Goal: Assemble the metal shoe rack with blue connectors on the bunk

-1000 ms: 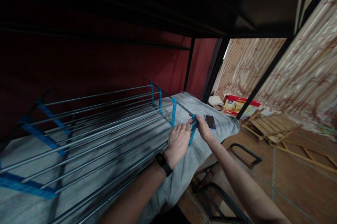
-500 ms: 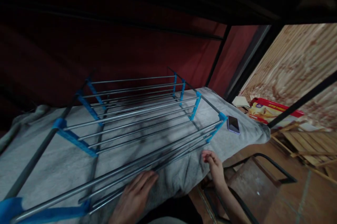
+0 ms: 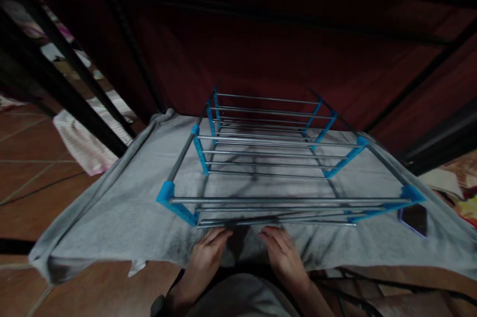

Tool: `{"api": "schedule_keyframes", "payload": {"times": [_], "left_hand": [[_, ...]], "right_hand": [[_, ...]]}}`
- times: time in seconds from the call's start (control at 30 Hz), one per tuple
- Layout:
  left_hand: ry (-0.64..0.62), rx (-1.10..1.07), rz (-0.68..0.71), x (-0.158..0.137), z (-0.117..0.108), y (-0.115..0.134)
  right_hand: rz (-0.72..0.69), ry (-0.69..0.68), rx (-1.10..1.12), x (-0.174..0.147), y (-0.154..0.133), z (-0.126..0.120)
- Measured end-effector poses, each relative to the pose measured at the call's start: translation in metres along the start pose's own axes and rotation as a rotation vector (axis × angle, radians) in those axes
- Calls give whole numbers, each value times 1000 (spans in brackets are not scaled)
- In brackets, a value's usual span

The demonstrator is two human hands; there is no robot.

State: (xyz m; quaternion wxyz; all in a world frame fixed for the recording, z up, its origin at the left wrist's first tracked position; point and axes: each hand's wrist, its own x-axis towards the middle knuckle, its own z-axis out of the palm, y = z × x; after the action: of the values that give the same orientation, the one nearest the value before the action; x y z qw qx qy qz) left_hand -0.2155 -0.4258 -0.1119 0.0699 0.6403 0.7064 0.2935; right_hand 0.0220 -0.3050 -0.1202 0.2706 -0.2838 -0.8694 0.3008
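A metal rack with bright blue plastic connectors lies on a grey cloth. Its thin silver rods run crosswise between the blue end pieces. Two rods at the near lower side cross each other at a slight slant. My left hand rests on the cloth just in front of these rods, fingers stretched forward and holding nothing visible. A short gap to its right, my right hand lies in a similar pose, fingers loosely extended near the rods. Whether the fingertips touch the lowest rod I cannot tell.
A phone with a purple edge lies at the rack's right end. Dark red fabric and black metal bars stand behind. Striped cloth hangs at left above a tiled floor. A dark-framed chair is at lower right.
My view has turned left, so the rack now faces me squarely. My right hand has come in from the rack's right end to beside my left hand.
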Motion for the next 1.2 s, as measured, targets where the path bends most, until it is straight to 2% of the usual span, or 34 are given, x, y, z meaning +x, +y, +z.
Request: {"api": "schedule_keyframes", "payload": {"times": [0.07,0.13,0.23,0.33,0.43,0.53,0.6,0.63,0.7,0.77,0.87,0.93,1.03,1.1,1.2], "left_hand": [[12,-114,-101,-5,-2,-6],[35,-205,-175,-10,-4,-12],[65,-288,-219,-19,-6,-22],[74,-302,-257,-28,-9,-37],[128,-244,-320,-35,-20,-65],[264,-138,-388,-40,-41,-96],[316,-50,-343,-45,-55,-107],[306,-11,-271,-48,-60,-108],[240,46,-44,-54,-64,-100],[133,78,187,-52,-57,-82],[30,112,362,-27,-32,-40],[18,141,331,4,-10,-9],[29,170,192,57,19,31],[-33,161,160,88,30,46],[-167,119,192,126,36,52]], "right_hand": [[-134,-22,-135,9,-11,2],[-229,25,-245,23,-20,6],[-329,81,-346,44,-32,12],[-391,40,-363,54,-41,15],[-395,17,-338,49,-40,13],[-330,32,-308,34,-23,3],[-251,56,-278,22,-5,-5],[-207,75,-263,15,5,-9],[-134,128,-236,1,26,-14],[-77,179,-220,-13,44,-15],[-3,251,-234,-27,64,-15],[30,306,-263,-32,72,-15],[64,362,-297,-34,80,-21],[99,368,-306,-36,84,-27],[162,403,-297,-42,94,-34]]}}
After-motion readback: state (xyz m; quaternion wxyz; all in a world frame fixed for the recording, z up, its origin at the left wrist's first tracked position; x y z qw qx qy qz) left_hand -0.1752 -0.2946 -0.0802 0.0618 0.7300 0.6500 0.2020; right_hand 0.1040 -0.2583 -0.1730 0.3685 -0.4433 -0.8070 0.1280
